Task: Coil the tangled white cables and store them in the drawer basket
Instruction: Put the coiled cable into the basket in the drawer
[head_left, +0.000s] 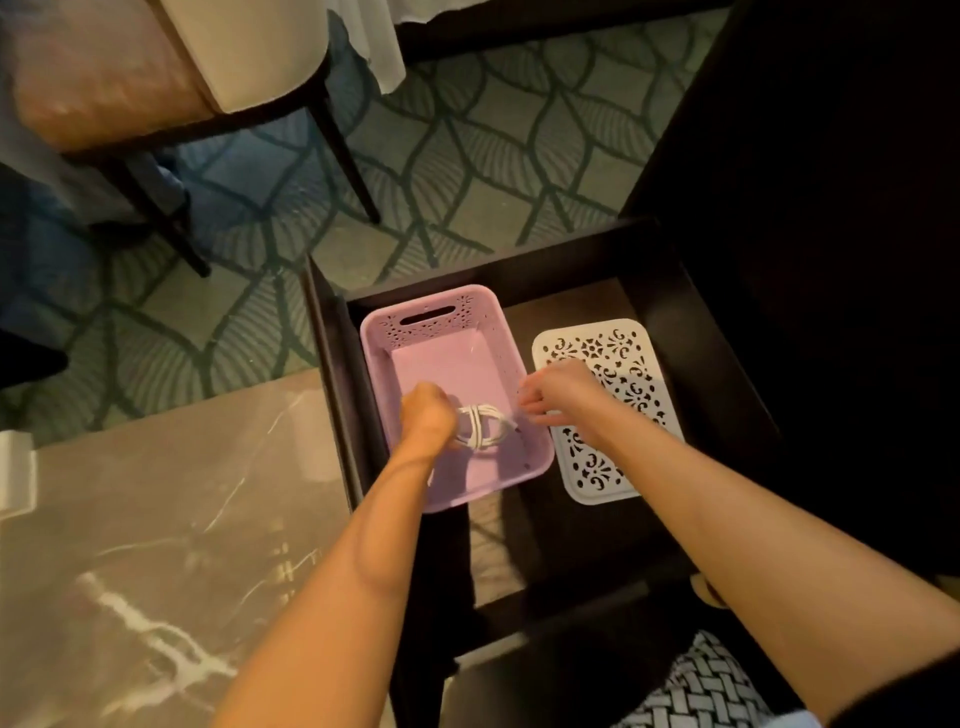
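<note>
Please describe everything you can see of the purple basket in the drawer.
The purple basket looks like plastic, rectangular, open on top, with cut-out patterns and a handle slot in its far wall. It sits upright at the left of the open drawer, beside a white patterned lid. A coiled white cable lies on its floor, under the left hand. The right hand hovers at its right rim.

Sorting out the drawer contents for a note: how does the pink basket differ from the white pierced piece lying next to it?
The pink basket is a deep tray with walls and a handle slot; the white pierced piece lies flat. The basket holds the coiled white cable, the white piece holds nothing. The left hand reaches into the basket; the right hand hovers over the white piece. Both sit in the open drawer and share cut-out floral patterns.
</note>
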